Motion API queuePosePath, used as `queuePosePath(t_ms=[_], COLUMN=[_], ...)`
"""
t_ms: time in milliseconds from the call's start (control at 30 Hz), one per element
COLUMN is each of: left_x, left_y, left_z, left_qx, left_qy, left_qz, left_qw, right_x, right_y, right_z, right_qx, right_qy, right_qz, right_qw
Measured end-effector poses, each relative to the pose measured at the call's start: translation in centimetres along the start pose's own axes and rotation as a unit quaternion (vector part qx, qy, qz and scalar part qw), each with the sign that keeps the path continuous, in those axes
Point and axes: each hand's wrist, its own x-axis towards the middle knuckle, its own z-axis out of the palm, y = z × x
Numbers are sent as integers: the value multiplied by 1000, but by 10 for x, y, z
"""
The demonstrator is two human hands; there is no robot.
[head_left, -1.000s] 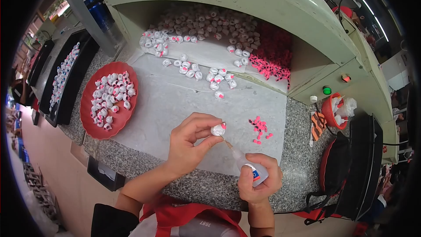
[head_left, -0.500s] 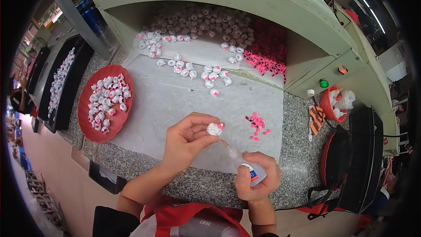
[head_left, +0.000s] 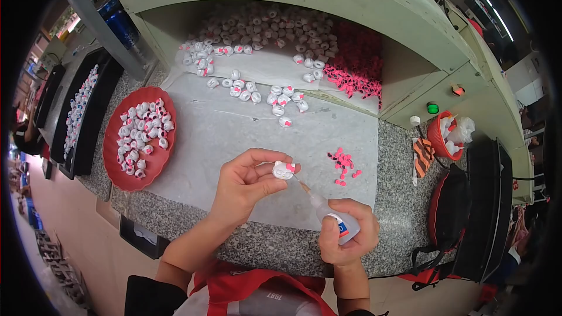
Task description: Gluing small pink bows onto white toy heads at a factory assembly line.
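My left hand (head_left: 246,184) pinches a small white piece with a pink spot (head_left: 284,169) between thumb and fingers, above the pale sheet on the counter. My right hand (head_left: 345,234) grips a small clear glue bottle (head_left: 335,217) with a blue and white label. Its thin nozzle slants up to the left and its tip touches the white piece. A small cluster of pink bits (head_left: 344,164) lies on the sheet just right of my hands.
A red round tray (head_left: 114,146) of white pieces sits at the left, with black trays (head_left: 82,140) beyond it. Loose white pieces (head_left: 257,90) and a pink pile (head_left: 357,76) fill the recess at the back. A red cup (head_left: 439,134) and black bag (head_left: 451,210) stand right.
Both hands stayed together at the counter's front; the nozzle remains at the white piece while the view shifted slightly.
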Motion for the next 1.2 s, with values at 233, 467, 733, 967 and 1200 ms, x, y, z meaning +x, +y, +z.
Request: queuePosePath(t_ms=[233,467,733,967,1200], left_x=[0,0,-2,-1,0], left_y=[0,-2,-5,-11,-16], left_z=[-1,0,3,1,5], left_qx=[-4,-6,-8,5,67], left_qy=[-6,-9,-4,-4,17], left_qz=[-12,-17,-35,-46,-53], left_qw=[1000,1000,999,999,996], right_x=[3,-1,21,35,26], right_y=[-2,-6,74,100,42], right_z=[-2,1,-16,18,3], right_qx=[24,60,268,-372,146], right_qy=[-16,38,38,-222,-91], right_qz=[-1,142,443,317,448], right_qw=[1000,987,855,844,877])
